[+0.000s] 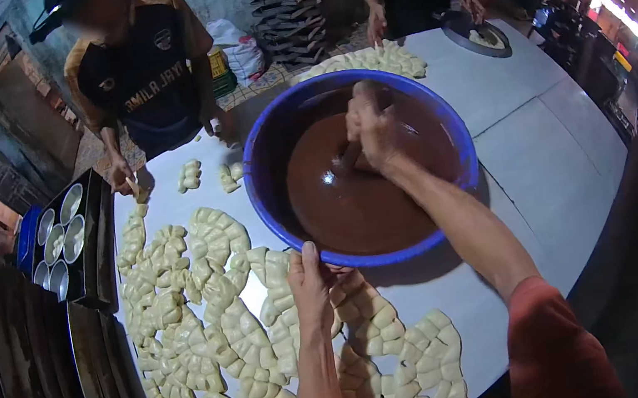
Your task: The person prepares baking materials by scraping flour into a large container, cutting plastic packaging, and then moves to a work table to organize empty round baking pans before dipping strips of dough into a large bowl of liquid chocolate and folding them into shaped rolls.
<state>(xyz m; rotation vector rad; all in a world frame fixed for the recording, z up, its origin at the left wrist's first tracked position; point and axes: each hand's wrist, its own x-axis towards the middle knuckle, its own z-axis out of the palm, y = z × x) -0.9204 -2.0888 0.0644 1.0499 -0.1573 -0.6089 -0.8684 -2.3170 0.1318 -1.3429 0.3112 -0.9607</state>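
A large blue plastic basin (463, 143) stands on the white table, holding a smooth, glossy brown liquid (363, 212). My right hand (374, 124) is closed round a dark stirring stick (345, 159) whose lower end is sunk in the liquid. At the near rim, my left hand (312, 286) grips the basin, its thumb up against the outside edge. Pale dough pieces (244, 329), cut and joined in rows, cover the table's left and near side, some of them right beside my left forearm.
Two people stand across the table; the left one's hand (121, 178) touches a dough piece, and the right one works by a round dark pan (475, 34). Metal tins (74, 238) sit in a dark tray at left. Stacked trays (286, 10) rise behind.
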